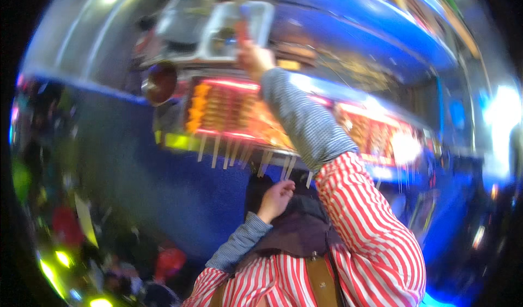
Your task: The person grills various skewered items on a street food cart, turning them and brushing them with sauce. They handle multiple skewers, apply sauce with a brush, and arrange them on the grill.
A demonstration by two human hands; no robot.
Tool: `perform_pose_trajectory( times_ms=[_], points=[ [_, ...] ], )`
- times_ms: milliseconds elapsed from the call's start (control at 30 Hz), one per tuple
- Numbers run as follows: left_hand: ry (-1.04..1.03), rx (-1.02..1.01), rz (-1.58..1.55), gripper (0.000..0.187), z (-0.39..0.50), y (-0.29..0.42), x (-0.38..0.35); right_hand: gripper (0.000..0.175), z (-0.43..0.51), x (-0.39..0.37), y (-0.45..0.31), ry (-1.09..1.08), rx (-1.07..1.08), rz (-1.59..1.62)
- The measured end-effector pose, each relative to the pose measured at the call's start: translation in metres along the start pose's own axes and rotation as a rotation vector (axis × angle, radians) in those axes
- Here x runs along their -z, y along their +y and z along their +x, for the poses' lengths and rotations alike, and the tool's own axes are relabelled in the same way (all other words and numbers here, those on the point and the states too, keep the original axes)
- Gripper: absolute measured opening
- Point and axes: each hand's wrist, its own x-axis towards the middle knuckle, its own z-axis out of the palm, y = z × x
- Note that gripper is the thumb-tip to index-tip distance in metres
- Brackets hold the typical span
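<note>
My right hand (255, 58) is stretched far forward, its fingers around a blurred reddish, stick-like thing (242, 30) that points into a white plastic tray (265, 19). Dark, unclear contents lie in that tray. Beneath my right forearm runs a lit grill (229, 134) with rows of skewered food (218, 109), brown in the middle and orange at the left end. Pale wooden skewer sticks (216, 152) jut over its near edge. Low in front of my dark apron (294, 233), my left hand (278, 199) hovers by the stick ends, fingers loosely curled, with nothing visible in it.
Left of the grill is a round brown pan or bowl (161, 82). A second metal-looking tray (184, 21) sits beside the white one. Farther right, another glowing section (363, 131) holds more skewers. A blue curved panel (367, 33) rises behind. Motion blurs much of the view.
</note>
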Motion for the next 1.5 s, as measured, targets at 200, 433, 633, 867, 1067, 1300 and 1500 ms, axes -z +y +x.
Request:
perform_pose_trajectory(
  times_ms=[200, 433, 633, 867, 1067, 1300, 1500],
  points=[
    [-0.278, -0.05, -0.037, 0.029, 0.018, 0.059, -0.051, 0.029, -0.212, 0.133, -0.019, -0.142, 0.148, -0.374],
    [-0.395, -0.127, 0.127, 0.042, 0.023, 0.06, -0.193, 0.024, -0.399, 0.437, -0.009, 0.554, 0.462, -1.209],
    [0.033, 0.157, 0.221, 0.048, 0.114, -0.01, -0.335, 0.029, -0.431, 0.529, 0.006, 0.588, 0.363, -1.105],
    [0.194, 0.223, -0.255, 0.017, 0.138, -0.011, -0.37, 0.034, -0.384, 0.552, 0.025, 0.407, 0.051, -1.212],
    [0.375, 0.141, -0.199, 0.014, 0.14, -0.051, -0.385, 0.021, -0.334, 0.59, 0.068, 0.432, 0.055, -0.806],
    [0.337, 0.192, -0.331, 0.016, 0.13, -0.032, -0.388, 0.014, -0.352, 0.584, 0.064, 0.534, 0.11, -1.013],
    [0.321, 0.291, -0.297, 0.02, 0.124, -0.032, -0.387, 0.028, -0.386, 0.569, 0.008, 0.346, 0.155, -1.393]
  ],
)
